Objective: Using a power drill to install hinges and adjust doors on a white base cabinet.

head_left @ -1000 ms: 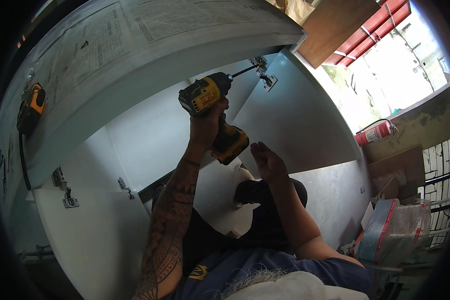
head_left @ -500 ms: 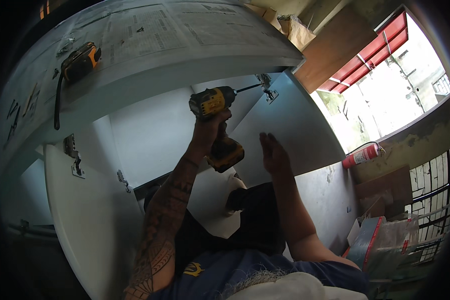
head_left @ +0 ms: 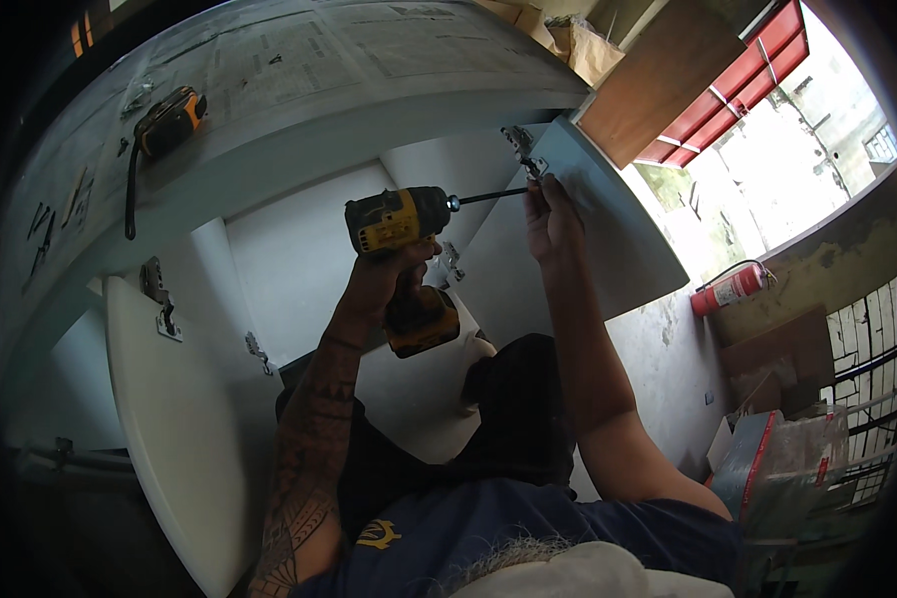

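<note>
A yellow and black cordless drill (head_left: 392, 221) is in my left hand (head_left: 389, 277), wrapped round its grip. Its long bit points right, toward a metal hinge (head_left: 524, 151) on the right cabinet door (head_left: 623, 234). Beside that hinge, my right hand (head_left: 556, 221) is closed, thumb and fingertips together at the tip of the bit. What it pinches, if anything, is too small to make out. Lower down, a second hinge (head_left: 452, 261) shows behind the drill.
On the paper-covered top lie a tape measure (head_left: 169, 122) with a strap and several small fasteners. The left cabinet door (head_left: 184, 399) stands swung out, with hinges (head_left: 164, 304) near it. A red fire extinguisher (head_left: 733, 289) and a plastic-wrapped package (head_left: 782, 463) are at the right.
The drill has moved left and slightly down, drawing its bit back from the hinge. My right hand has risen to the hinge, and its fingers have closed at the bit tip.
</note>
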The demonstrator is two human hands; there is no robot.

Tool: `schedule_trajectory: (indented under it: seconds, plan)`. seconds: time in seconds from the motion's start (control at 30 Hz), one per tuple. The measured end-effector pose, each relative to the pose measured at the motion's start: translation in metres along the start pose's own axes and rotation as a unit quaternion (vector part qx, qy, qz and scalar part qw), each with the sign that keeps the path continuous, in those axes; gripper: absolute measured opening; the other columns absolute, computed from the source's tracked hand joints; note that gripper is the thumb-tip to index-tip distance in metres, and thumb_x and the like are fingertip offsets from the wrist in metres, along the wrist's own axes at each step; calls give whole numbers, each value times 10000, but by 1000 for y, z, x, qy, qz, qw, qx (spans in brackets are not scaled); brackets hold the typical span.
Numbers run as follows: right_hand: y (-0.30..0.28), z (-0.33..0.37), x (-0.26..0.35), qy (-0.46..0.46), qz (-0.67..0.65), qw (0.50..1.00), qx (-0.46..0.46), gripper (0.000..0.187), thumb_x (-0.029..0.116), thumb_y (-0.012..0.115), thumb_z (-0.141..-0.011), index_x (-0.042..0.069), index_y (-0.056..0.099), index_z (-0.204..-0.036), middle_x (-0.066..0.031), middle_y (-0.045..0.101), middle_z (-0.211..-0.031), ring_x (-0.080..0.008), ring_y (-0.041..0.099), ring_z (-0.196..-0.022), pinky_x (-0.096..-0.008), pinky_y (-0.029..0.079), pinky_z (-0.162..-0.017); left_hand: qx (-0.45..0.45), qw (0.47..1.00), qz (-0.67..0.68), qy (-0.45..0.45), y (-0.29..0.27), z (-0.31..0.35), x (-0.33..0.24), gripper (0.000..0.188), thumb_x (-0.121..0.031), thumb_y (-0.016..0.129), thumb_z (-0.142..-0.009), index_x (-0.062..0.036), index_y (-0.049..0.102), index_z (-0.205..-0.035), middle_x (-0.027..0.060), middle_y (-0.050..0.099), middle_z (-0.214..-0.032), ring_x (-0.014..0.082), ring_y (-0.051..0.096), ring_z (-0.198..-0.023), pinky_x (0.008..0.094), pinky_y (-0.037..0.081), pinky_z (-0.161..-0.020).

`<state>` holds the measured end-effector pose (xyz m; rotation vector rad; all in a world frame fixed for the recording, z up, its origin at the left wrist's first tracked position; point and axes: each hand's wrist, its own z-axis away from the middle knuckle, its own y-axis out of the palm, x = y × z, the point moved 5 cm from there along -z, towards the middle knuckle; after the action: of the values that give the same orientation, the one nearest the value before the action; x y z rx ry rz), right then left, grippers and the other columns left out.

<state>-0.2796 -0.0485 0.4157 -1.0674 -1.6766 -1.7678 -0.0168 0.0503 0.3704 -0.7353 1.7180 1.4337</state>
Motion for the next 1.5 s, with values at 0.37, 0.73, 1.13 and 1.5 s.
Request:
schedule_trajectory:
  seconds: [0.37, 0.73, 1.13, 1.5]
  plan:
    - [21, -2, -6, -19, -44, 997, 60, 311, 41, 654, -1007, -73, 521, -1264, -161, 623, -1154, -287, 679, -1070, -381, 597, -980, -32, 999, 3, 13, -14, 0, 6, 278, -178, 739, -924, 7, 675, -1121, 70, 703, -956, 71, 593, -621, 250, 557, -521]
    - [28, -18, -32, -22, 37, 998, -37, 265, 19, 644, -1003, -59, 550, -1238, -119, 624, -1129, -250, 678, -1031, -398, 548, -1052, -40, 994, -103, 22, -19, -8, 7, 284, -228, 778, -900, -24, 708, -1084, 0, 601, -714, 71, 575, -600, 258, 477, -502]
    - [7, -54, -68, -48, -90, 994, -32, 225, -21, 611, -987, 49, 521, -1180, -81, 595, -1061, -265, 670, -986, -383, 586, -976, -99, 990, -103, -20, -20, -20, 19, 249, -265, 756, -905, -41, 701, -997, -10, 603, -677, 65, 566, -559, 261, 466, -506]
    - [11, -47, -75, -62, -114, 992, -1, 170, -29, 605, -997, 31, 566, -1151, -113, 644, -1004, -261, 674, -989, -402, 546, -1070, -100, 990, -94, -26, -27, -21, 14, 252, -273, 753, -914, -40, 695, -990, -6, 607, -682, 65, 563, -553, 270, 480, -510]
